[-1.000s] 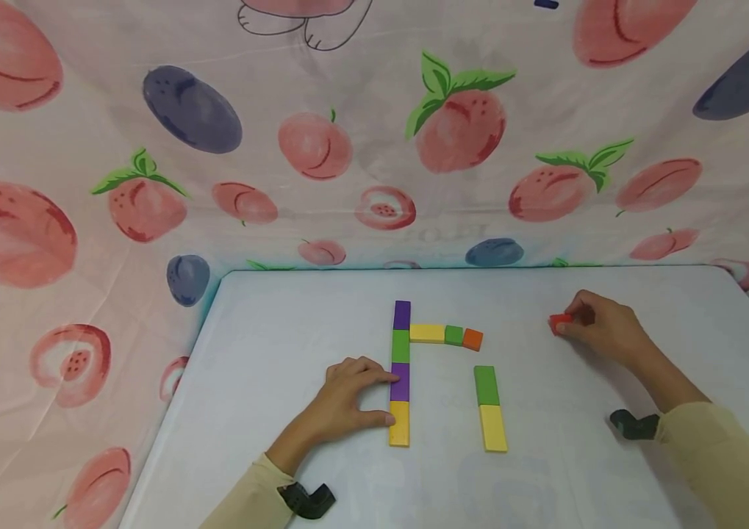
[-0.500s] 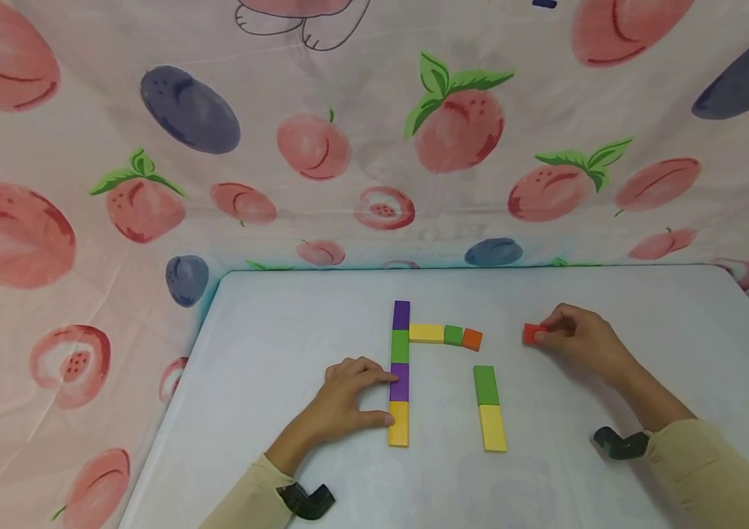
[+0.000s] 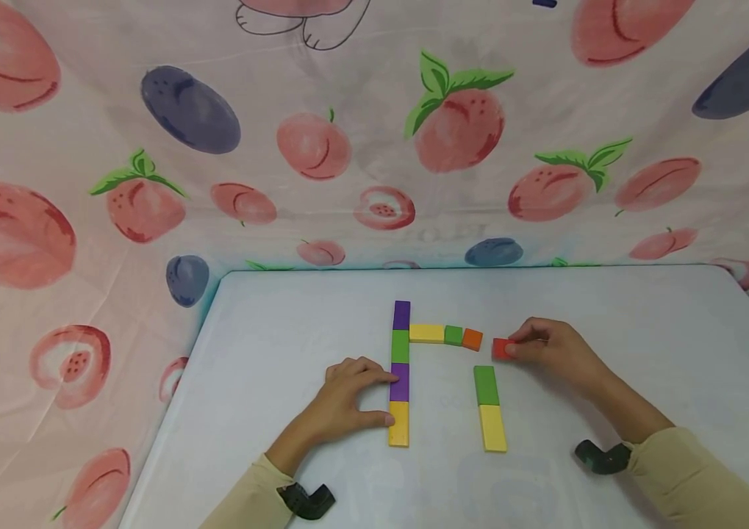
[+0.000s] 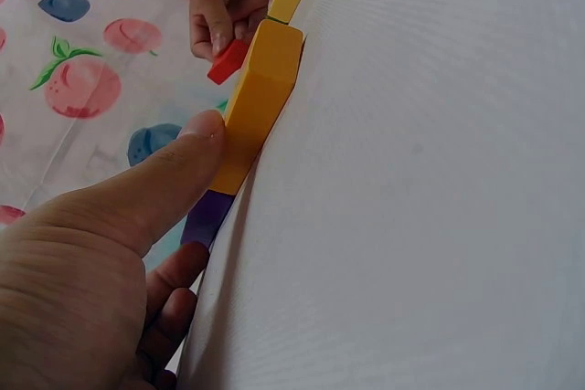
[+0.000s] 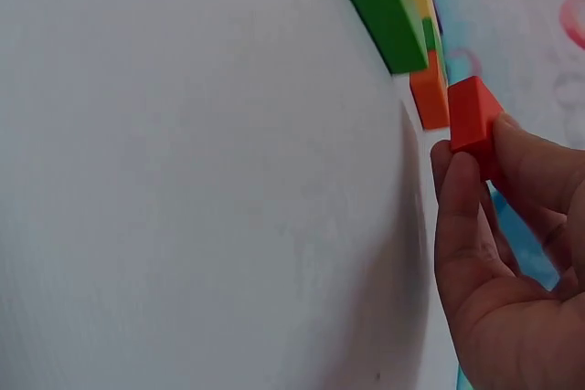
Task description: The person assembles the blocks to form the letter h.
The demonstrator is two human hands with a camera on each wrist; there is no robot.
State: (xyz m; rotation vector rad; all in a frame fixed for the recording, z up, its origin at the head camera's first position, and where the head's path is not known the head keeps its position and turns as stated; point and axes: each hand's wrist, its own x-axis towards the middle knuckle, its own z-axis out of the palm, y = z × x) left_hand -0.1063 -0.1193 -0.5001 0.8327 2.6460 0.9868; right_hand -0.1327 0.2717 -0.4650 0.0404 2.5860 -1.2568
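Note:
Between thumb and fingers my right hand (image 3: 562, 356) pinches a small red block (image 3: 501, 349), just right of an orange block (image 3: 472, 339) in the head view. My left hand (image 3: 348, 397) rests beside a column of blocks, its fingers fairly straight. Its index fingertip touches the lower purple block (image 3: 399, 383), and its thumb touches the orange-yellow block (image 3: 398, 430) at the near end. Higher in that column are a green block (image 3: 400, 345) and another purple block (image 3: 402, 314). In the right wrist view the red block (image 5: 473, 121) appears clear of the orange one.
From the column a yellow block (image 3: 427, 333) and a small green block (image 3: 453, 336) run right to the orange one. Below stand a green block (image 3: 486, 386) and a pale yellow block (image 3: 493, 428), end to end. A fruit-patterned cloth (image 3: 248, 162) backs the white table (image 3: 281, 308).
My right hand has carried the red block leftward and slightly nearer, from the right side of the table to close by the orange block. The left hand has stayed in place.

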